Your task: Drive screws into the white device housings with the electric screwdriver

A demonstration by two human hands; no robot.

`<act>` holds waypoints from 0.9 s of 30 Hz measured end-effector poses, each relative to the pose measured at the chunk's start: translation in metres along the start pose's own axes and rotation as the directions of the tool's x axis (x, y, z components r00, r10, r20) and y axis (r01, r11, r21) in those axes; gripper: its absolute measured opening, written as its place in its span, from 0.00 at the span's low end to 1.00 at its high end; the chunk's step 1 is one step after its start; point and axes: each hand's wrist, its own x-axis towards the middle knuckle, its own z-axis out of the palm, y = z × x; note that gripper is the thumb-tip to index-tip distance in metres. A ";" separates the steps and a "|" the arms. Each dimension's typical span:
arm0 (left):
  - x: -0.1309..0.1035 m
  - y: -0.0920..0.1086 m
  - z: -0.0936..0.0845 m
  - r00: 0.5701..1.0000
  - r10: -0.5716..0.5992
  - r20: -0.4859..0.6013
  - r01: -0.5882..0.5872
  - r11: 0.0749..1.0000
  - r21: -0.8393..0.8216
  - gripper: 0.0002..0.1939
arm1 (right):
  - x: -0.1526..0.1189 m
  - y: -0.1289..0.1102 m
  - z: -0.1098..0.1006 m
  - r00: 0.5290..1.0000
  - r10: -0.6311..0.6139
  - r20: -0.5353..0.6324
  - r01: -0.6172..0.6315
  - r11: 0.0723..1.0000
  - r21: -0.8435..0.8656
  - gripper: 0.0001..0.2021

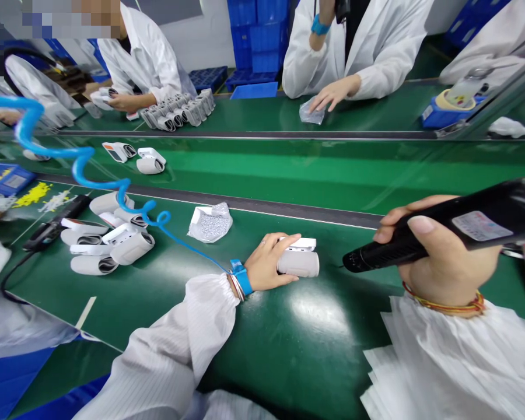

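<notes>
My left hand [266,263], with a blue wrist strap on its wrist, grips a wrist blood pressure monitor [298,264] on the green tabletop. The monitor has a white case and a rolled grey cuff; its left end is hidden under my fingers. A black electric screwdriver [424,236] is in my right hand [446,251], its thin bit pointing left. The bit's tip is a short way right of the monitor, apart from it. Beyond my left hand lies a clear plastic bag [210,223] of small metal screws.
Several more monitors [114,239] are clustered at left, near a black electric screwdriver [56,224]. A coiled blue cord [81,157] hangs across the left side. A green conveyor belt [254,169] carries monitors. Co-workers in white coats [376,52] sit opposite; another is at far left.
</notes>
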 end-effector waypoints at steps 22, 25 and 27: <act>0.001 0.000 0.000 1.000 -0.011 0.015 0.011 1.000 0.008 0.46 | 0.000 -0.002 -0.001 1.000 0.012 0.000 -0.012 1.000 -0.029 0.05; 0.001 0.000 0.000 1.000 -0.013 0.015 0.013 1.000 0.005 0.46 | 0.001 -0.002 -0.001 1.000 0.018 -0.008 -0.018 1.000 -0.023 0.06; 0.001 0.000 0.000 1.000 -0.005 0.012 0.005 1.000 0.001 0.46 | 0.001 -0.002 -0.001 1.000 0.021 -0.010 -0.021 1.000 -0.017 0.06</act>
